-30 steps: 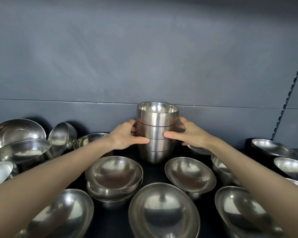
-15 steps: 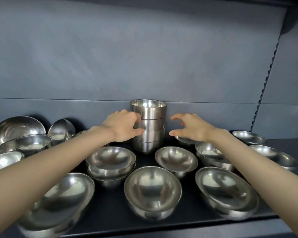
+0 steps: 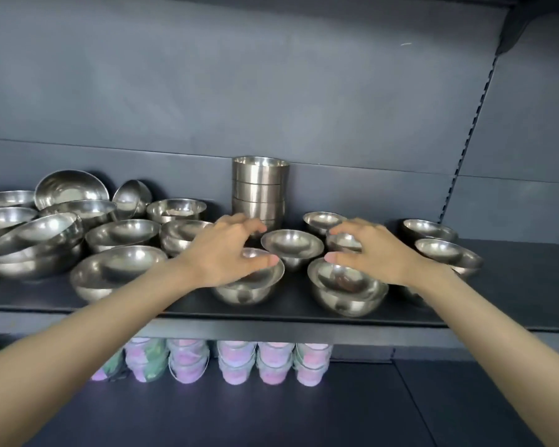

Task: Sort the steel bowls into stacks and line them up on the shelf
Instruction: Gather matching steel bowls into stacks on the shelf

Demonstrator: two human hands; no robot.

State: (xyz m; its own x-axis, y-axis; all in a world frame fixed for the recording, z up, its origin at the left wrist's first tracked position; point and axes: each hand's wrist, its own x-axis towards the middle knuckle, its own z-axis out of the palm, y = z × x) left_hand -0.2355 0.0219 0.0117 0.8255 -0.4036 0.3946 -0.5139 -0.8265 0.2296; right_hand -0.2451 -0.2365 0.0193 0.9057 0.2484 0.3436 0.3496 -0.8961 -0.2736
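Observation:
A stack of straight-walled steel bowls (image 3: 259, 191) stands upright at the back of the dark shelf (image 3: 297, 309). Both hands are off it. My left hand (image 3: 226, 253) hovers with spread fingers over a round bowl (image 3: 249, 287) at the shelf's front. My right hand (image 3: 371, 250) hovers, fingers apart, above another front bowl (image 3: 346, 291). Between the hands sits a small wide bowl (image 3: 292, 245). Neither hand holds anything.
Many loose round bowls crowd the shelf's left part (image 3: 39, 243), some tilted or nested. A few more bowls (image 3: 446, 250) sit at the right, with bare shelf beyond. Below the shelf stands a row of pink and white tubs (image 3: 236, 362).
Both hands let go of the tall stack and drew back toward the shelf's front. The camera pulled back, revealing the shelf edge and the lower level.

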